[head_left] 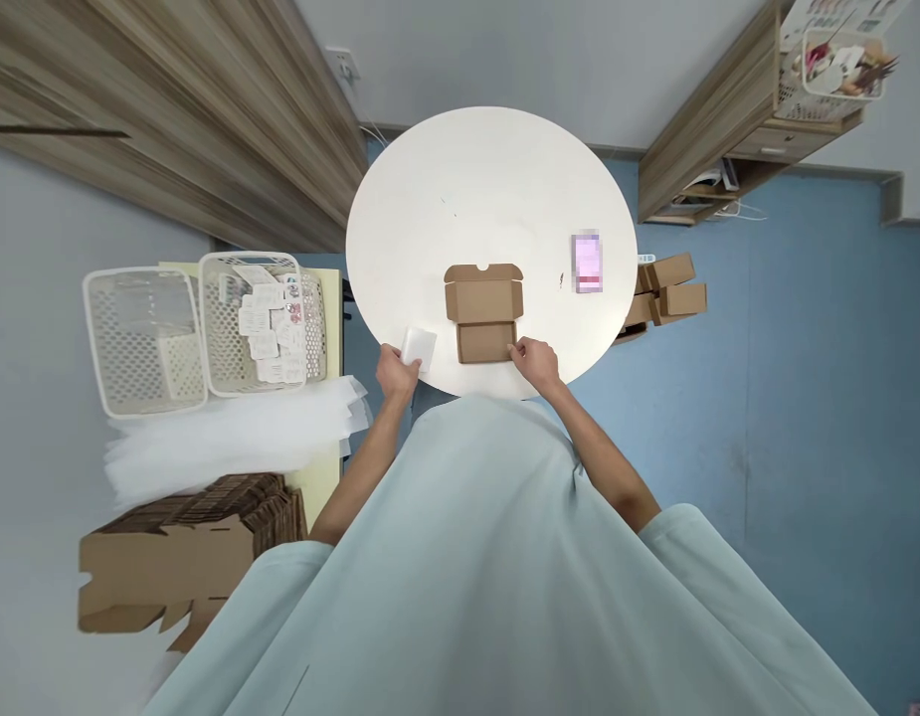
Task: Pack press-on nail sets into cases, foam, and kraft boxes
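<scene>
An open brown cardboard box (486, 342) lies on the round white table (489, 159), its lid folded back away from me. My right hand (535, 363) grips the box's right wall near the front corner, fingers closed on the edge. To the left of the box, my left hand (398, 373) is closed on a flat white packet (419, 348) at the table's front left edge. What is inside the packet cannot be made out.
A phone (587, 263) lies on the table's right side. At left stand white baskets (252, 388), one with small packages, beside white sheets (236, 438) and flat cardboard boxes (168, 567). Folded boxes (672, 283) sit beyond the table's right edge.
</scene>
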### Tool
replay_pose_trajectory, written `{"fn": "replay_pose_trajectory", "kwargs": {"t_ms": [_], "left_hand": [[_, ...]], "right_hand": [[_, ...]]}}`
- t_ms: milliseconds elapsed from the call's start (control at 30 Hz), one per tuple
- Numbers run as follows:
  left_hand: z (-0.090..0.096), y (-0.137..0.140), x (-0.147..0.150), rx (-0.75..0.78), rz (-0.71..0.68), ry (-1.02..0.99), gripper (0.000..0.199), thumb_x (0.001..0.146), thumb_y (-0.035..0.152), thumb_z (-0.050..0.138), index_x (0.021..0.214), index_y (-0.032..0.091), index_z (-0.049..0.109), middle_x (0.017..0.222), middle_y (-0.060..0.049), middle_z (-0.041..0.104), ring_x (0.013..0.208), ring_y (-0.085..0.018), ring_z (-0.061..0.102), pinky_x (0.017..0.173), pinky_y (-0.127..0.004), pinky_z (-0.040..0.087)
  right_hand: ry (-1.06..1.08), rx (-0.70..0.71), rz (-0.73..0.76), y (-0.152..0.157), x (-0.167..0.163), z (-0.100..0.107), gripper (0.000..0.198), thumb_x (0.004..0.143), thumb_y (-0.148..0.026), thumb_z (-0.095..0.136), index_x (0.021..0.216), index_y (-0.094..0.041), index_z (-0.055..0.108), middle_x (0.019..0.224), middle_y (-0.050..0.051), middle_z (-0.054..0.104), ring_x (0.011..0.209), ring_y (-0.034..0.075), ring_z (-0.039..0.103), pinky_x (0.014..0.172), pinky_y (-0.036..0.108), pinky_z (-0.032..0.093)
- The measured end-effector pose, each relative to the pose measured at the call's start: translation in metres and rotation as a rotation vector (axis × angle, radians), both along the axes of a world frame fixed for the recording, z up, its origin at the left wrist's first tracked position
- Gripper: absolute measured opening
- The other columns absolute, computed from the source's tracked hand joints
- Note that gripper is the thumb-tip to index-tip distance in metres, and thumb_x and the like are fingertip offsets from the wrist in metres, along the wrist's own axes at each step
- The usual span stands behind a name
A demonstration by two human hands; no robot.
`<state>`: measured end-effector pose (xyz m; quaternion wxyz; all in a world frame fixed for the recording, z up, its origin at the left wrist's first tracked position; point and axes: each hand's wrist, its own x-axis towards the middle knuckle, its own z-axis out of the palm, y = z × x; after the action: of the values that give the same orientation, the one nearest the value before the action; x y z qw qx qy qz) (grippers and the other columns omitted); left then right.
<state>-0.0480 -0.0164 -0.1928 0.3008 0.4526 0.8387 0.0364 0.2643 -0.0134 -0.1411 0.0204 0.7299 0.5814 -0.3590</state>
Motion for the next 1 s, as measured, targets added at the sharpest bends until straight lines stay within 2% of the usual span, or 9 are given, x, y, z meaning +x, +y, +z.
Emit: {"fn": "replay_pose_trajectory", "kwargs": {"t_ms": [100, 200, 367, 433, 500, 600, 667, 833, 1000], "left_hand": [[0.010, -0.004, 0.003, 0.029, 0.001, -0.036, 0.033, 0.093, 0.029, 0.077, 0.116, 0.027, 0.055, 0.117, -0.006, 0.072, 0.118, -0.031, 0.074, 0.104, -0.042, 0.055], [0.026, -0.006, 0.007, 0.108, -0.054, -0.117, 0.032, 0.092, 0.032, 0.075, 0.117, 0.028, 0.055, 0.126, -0.004, 0.075, 0.114, -0.026, 0.074, 0.102, -0.037, 0.055], [0.055, 0.006, 0.032, 0.172, -0.207, -0.295, 0.032, 0.093, 0.032, 0.069, 0.124, 0.027, 0.061, 0.135, -0.003, 0.076, 0.110, -0.022, 0.074, 0.100, -0.033, 0.057], [0.062, 0.016, 0.046, 0.172, -0.293, -0.360, 0.033, 0.094, 0.032, 0.067, 0.127, 0.026, 0.064, 0.137, -0.003, 0.077, 0.113, -0.023, 0.073, 0.101, -0.034, 0.058], [0.065, 0.026, 0.059, 0.174, -0.367, -0.413, 0.035, 0.094, 0.030, 0.066, 0.130, 0.026, 0.066, 0.137, -0.003, 0.077, 0.113, -0.024, 0.073, 0.103, -0.036, 0.058], [0.060, 0.039, 0.073, 0.138, -0.437, -0.429, 0.037, 0.094, 0.028, 0.069, 0.131, 0.027, 0.071, 0.130, -0.002, 0.079, 0.108, -0.024, 0.072, 0.104, -0.037, 0.058], [0.052, 0.045, 0.080, 0.094, -0.461, -0.412, 0.039, 0.094, 0.027, 0.070, 0.133, 0.027, 0.072, 0.126, -0.003, 0.079, 0.104, -0.024, 0.072, 0.104, -0.038, 0.057], [0.027, 0.048, 0.097, 0.086, -0.374, -0.366, 0.047, 0.092, 0.023, 0.076, 0.138, 0.024, 0.064, 0.150, -0.008, 0.063, 0.096, -0.020, 0.073, 0.106, -0.039, 0.058], [0.004, 0.044, 0.111, 0.057, -0.266, -0.268, 0.046, 0.094, 0.024, 0.077, 0.133, 0.024, 0.053, 0.139, -0.009, 0.063, 0.099, -0.022, 0.073, 0.107, -0.041, 0.056]], "right_hand": [[0.073, 0.029, 0.007, 0.002, -0.001, 0.005, 0.025, 0.114, -0.036, 0.062, 0.103, -0.022, 0.079, 0.111, 0.007, 0.085, 0.099, 0.025, 0.077, 0.078, 0.032, 0.050], [0.212, 0.119, 0.017, 0.007, 0.000, 0.010, 0.019, 0.110, -0.033, 0.068, 0.118, -0.020, 0.080, 0.119, 0.008, 0.084, 0.108, 0.025, 0.077, 0.090, 0.033, 0.055], [0.457, 0.257, 0.068, 0.018, -0.002, 0.018, 0.061, 0.101, -0.042, 0.081, 0.158, -0.026, 0.065, 0.155, 0.011, 0.071, 0.135, 0.029, 0.069, 0.108, 0.039, 0.059], [0.514, 0.269, 0.100, 0.023, -0.002, 0.018, 0.072, 0.096, -0.040, 0.086, 0.162, -0.029, 0.061, 0.160, 0.009, 0.069, 0.142, 0.030, 0.067, 0.115, 0.041, 0.056], [0.541, 0.254, 0.103, 0.028, 0.000, 0.014, 0.066, 0.095, -0.035, 0.088, 0.157, -0.029, 0.066, 0.154, 0.008, 0.073, 0.141, 0.028, 0.068, 0.118, 0.040, 0.055], [0.525, 0.177, -0.001, 0.034, 0.005, 0.005, 0.035, 0.101, -0.032, 0.081, 0.135, -0.022, 0.079, 0.134, 0.008, 0.083, 0.126, 0.024, 0.077, 0.112, 0.035, 0.058], [0.504, 0.130, -0.096, 0.036, 0.009, -0.003, 0.022, 0.104, -0.031, 0.077, 0.122, -0.019, 0.082, 0.125, 0.008, 0.085, 0.117, 0.022, 0.080, 0.106, 0.032, 0.060], [0.369, 0.037, -0.178, 0.042, 0.007, -0.020, 0.013, 0.104, -0.028, 0.075, 0.111, -0.020, 0.084, 0.116, 0.005, 0.087, 0.108, 0.020, 0.081, 0.095, 0.027, 0.060], [0.119, -0.059, -0.124, 0.048, -0.005, -0.034, 0.014, 0.106, -0.032, 0.074, 0.102, -0.025, 0.086, 0.110, 0.005, 0.086, 0.106, 0.023, 0.080, 0.089, 0.029, 0.059]]}}
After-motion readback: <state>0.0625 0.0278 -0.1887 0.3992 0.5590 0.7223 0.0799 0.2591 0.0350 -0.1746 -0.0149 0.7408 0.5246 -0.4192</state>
